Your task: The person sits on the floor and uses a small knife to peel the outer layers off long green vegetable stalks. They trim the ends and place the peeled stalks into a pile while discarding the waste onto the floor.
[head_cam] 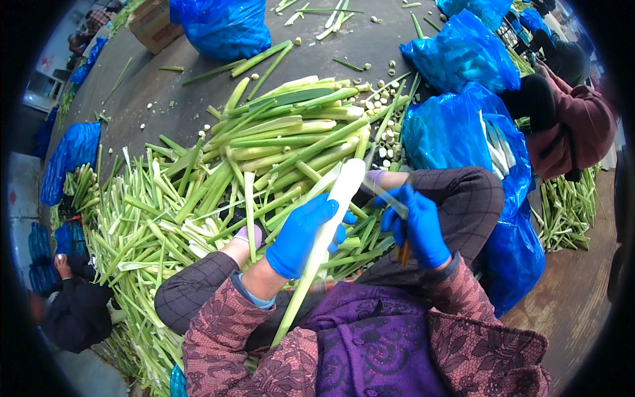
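In a blue glove, my left hand (307, 233) is closed around a long peeled stalk (322, 238), white at its thick upper end and pale green lower down. My right hand (416, 226), gloved in blue too, grips a knife (392, 197) with an orange-brown handle; its blurred blade points up and left towards the stalk's thick end. Whether the blade touches the stalk I cannot tell. Beyond my hands lies a pile of unpeeled green stalks (297, 134). Small round cut pieces (387, 144) are scattered at its right side.
Leaf and peel scraps (134, 248) heap at the left. Blue plastic bags (441, 134) stand at the right, one holding white stalks; another bag (223, 30) and a cardboard box (154, 25) stand at the top. Co-workers sit at the right (570, 119) and lower left (77, 312).
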`<state>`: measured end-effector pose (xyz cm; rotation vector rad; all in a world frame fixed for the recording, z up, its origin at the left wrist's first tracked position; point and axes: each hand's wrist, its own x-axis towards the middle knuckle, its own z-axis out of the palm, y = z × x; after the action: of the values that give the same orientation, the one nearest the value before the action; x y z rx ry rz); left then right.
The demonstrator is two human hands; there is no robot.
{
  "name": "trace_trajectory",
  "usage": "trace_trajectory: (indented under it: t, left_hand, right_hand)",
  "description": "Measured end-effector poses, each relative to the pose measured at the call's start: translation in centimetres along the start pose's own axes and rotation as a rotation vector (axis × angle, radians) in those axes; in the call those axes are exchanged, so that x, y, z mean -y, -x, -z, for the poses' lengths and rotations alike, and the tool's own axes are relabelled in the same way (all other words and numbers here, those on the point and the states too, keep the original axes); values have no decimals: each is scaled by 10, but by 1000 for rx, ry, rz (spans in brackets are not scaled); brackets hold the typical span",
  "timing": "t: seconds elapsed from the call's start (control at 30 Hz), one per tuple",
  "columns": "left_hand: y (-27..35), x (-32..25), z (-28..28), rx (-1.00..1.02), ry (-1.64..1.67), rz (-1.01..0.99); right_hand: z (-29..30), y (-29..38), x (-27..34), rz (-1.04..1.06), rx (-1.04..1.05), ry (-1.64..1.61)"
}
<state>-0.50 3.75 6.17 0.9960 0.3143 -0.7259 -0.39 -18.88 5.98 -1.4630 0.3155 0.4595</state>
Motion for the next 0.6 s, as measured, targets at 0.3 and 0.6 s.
trace_trajectory:
  t: [0.3,0.6]
  left_hand:
    - [9,-8,-23,116,91,187]
    - [15,-10,-32,120,-7,187]
  right_hand:
    - [-10,18,-25,-121,252,-86]
    - [-12,22,-22,-102,269,-121]
